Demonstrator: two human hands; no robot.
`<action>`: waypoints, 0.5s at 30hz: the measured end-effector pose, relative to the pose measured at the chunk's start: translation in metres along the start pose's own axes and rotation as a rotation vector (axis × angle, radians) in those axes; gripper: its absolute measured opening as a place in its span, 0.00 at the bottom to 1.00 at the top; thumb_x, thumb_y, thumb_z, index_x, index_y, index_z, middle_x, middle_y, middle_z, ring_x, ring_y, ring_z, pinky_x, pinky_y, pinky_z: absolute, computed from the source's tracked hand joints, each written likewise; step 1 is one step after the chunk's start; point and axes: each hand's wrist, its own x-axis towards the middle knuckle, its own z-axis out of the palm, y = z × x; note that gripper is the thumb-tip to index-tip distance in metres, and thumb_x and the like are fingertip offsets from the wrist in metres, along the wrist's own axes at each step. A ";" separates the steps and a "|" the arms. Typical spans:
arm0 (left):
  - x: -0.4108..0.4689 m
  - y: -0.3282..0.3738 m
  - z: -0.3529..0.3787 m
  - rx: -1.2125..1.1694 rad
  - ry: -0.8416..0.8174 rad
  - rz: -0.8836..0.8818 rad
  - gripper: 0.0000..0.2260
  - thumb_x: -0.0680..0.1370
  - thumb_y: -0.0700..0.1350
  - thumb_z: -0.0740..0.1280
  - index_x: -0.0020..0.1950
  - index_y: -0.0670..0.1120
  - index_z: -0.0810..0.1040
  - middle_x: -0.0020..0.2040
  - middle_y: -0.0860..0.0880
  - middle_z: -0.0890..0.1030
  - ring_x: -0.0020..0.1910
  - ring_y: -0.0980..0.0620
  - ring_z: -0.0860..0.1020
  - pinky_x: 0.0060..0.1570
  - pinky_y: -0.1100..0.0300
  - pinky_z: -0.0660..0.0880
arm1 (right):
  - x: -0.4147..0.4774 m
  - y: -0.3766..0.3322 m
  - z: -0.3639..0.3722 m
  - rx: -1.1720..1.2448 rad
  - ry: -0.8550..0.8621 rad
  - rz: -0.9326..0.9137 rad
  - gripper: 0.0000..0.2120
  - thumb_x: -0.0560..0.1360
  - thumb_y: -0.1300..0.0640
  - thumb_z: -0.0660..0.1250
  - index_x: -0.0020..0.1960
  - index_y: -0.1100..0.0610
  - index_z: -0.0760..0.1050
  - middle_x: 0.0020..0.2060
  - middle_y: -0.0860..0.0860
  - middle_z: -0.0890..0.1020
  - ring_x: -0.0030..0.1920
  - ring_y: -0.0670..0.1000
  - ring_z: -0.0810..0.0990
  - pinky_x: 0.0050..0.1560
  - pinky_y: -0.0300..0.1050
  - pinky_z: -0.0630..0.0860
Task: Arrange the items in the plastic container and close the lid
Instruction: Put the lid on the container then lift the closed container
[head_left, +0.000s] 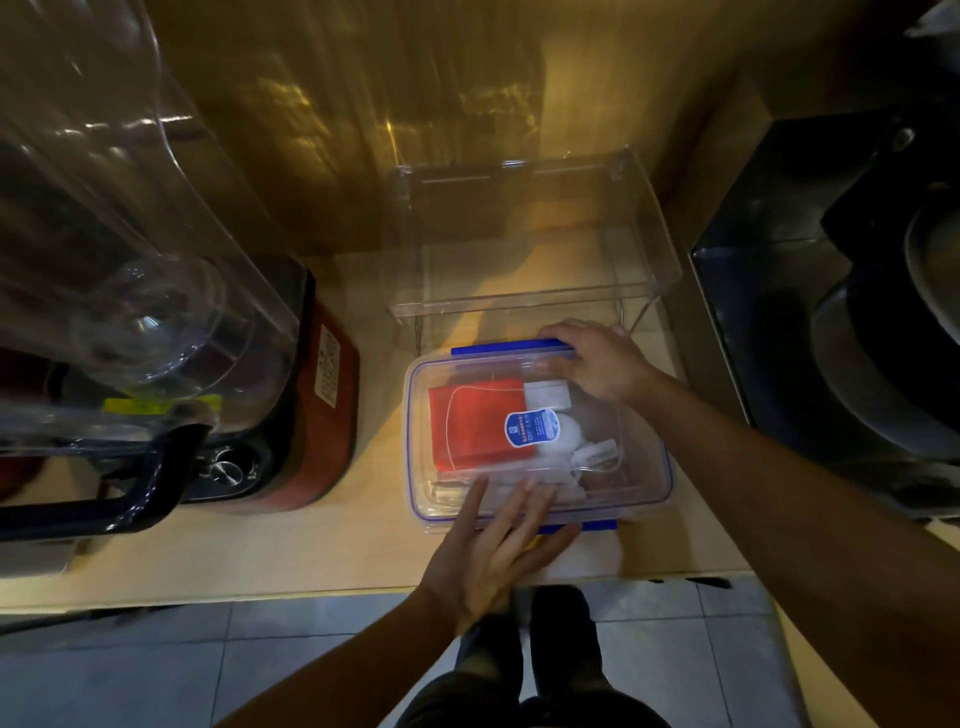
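You are looking down from your head at a pale surface (291, 551). A clear plastic box (644, 467) sits on it, a bit right of the middle of the frame. Its clear lid (613, 415) with a blue edge lies on top of the box.

Through the lid you can see a red packet (478, 426) on the left side of the box. A round blue sticker (531, 427) is in the middle, but you cannot tell if it is on the lid or on something inside. Small white things (545, 396) lie beside the red packet.

Your left hand (493, 551) comes in from the bottom of the frame. It is open and flat, with the fingers spread out on the near edge of the lid, next to the near blue clip (597, 526).

Your right hand (597, 364) reaches in from the right side. It is partly curled, and its fingers bend over the far blue clip (504, 347) at the top right corner of the box.

Just behind the box, in the upper middle of the frame, stands a clear empty tray (530, 291) on thin legs. On the left side is a big blender (156, 322) with a clear jug and a red base. At the right edge is a dark machine (831, 312).

At the bottom you can see a tiled floor (156, 670).
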 end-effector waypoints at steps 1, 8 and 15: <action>-0.001 0.000 -0.001 0.001 0.000 0.004 0.44 0.64 0.55 0.75 0.75 0.52 0.55 0.72 0.43 0.62 0.70 0.45 0.67 0.66 0.36 0.64 | 0.000 0.000 0.000 -0.001 -0.004 0.001 0.22 0.75 0.43 0.63 0.67 0.49 0.70 0.63 0.50 0.75 0.65 0.52 0.70 0.63 0.50 0.58; -0.002 -0.021 -0.016 -0.115 0.227 0.065 0.19 0.80 0.44 0.56 0.71 0.44 0.66 0.68 0.48 0.74 0.67 0.48 0.73 0.69 0.45 0.64 | 0.001 0.002 -0.001 0.008 -0.020 -0.009 0.22 0.74 0.42 0.64 0.66 0.49 0.71 0.64 0.49 0.76 0.64 0.53 0.71 0.64 0.52 0.59; 0.037 -0.056 -0.031 -0.345 0.112 0.305 0.18 0.70 0.50 0.68 0.59 0.49 0.78 0.62 0.49 0.80 0.64 0.47 0.75 0.71 0.47 0.64 | 0.006 -0.004 -0.004 0.057 -0.057 0.019 0.15 0.73 0.43 0.66 0.55 0.49 0.72 0.54 0.48 0.79 0.54 0.52 0.76 0.56 0.48 0.62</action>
